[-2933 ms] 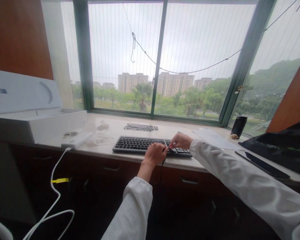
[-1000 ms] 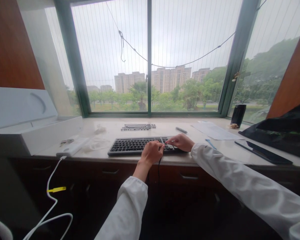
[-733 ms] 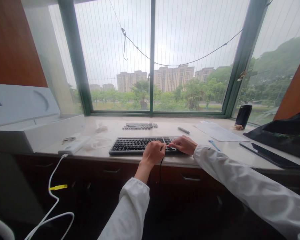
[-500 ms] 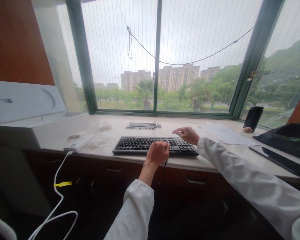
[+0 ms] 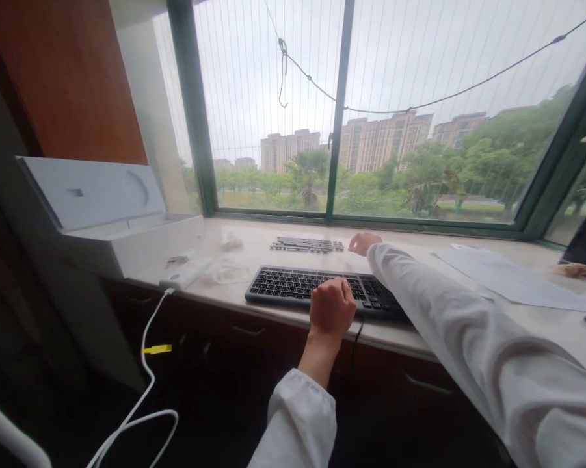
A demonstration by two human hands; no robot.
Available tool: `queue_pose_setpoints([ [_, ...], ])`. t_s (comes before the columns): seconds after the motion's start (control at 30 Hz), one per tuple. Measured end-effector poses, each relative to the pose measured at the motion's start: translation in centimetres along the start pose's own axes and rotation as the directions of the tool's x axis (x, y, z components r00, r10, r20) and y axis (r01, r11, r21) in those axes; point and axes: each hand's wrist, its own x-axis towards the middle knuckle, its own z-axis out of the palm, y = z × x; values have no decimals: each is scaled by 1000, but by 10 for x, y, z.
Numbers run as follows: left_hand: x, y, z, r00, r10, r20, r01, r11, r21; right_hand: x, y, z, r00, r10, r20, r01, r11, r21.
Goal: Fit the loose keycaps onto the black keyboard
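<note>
A black keyboard (image 5: pixel 287 284) lies along the front of the white counter. Over its near edge my left hand (image 5: pixel 332 305) is closed like a fist, knuckles up; whatever its fingers hold is hidden. Beyond the keyboard, my right hand (image 5: pixel 363 243) is at the right end of several rows of loose grey keycaps (image 5: pixel 306 245). Its fingers are drawn together, and I cannot make out anything between them. The right sleeve covers the keyboard's right end.
An opened white box (image 5: pixel 141 244) stands at the left. Near it are a white power strip (image 5: pixel 185 273) with a cable and some crumpled clear plastic (image 5: pixel 227 271). Papers (image 5: pixel 510 273) and a dark cylinder (image 5: pixel 583 244) are at the right, below the window.
My right hand has moved from above the keyboard's right part to the end of the keycap rows. My left hand stays over the keyboard's near edge. The view has turned right.
</note>
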Motion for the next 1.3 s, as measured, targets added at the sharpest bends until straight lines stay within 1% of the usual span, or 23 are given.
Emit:
queue_pose_setpoints([
  [0.07, 0, 1, 0, 1000, -7, 2, 7, 1000, 14, 11, -1, 6, 999, -35, 12, 36, 999, -17],
  [0.17, -1, 2, 0, 1000, -14, 10, 14, 1000, 16, 24, -1, 13, 992, -123, 23, 124, 991, -51],
  [0.3, -2, 3, 1, 1000, -25, 8, 25, 1000, 12, 35, 3, 21, 985, -171, 7, 171, 981, -97],
  [0.5, -2, 5, 0, 999, -48, 16, 48, 999, 6, 39, 10, 33, 976, -217, -18, 213, 968, -130],
  [0.63, -2, 5, -1, 998, -54, 15, 54, 999, 7, 40, 13, 41, 965, -254, -61, 246, 962, -121],
  [0.73, -2, 5, 0, 999, -52, 4, 52, 999, 15, 41, 15, 42, 955, -282, -93, 270, 955, -122],
  [0.83, -3, 5, 1, 999, -47, -7, 47, 999, 23, 42, 15, 42, 955, -275, -106, 261, 957, -129],
  [0.97, -3, 5, 1, 998, -57, -15, 58, 998, 40, 41, 14, 41, 959, -272, -81, 262, 958, -118],
  [1.13, -3, 5, 1, 998, -47, -31, 49, 998, 46, 43, 17, 40, 958, -270, -99, 262, 961, -87],
  [1.3, -3, 5, 1, 998, -48, -45, 51, 997, 66, 45, 22, 41, 973, -214, -86, 213, 977, -14],
])
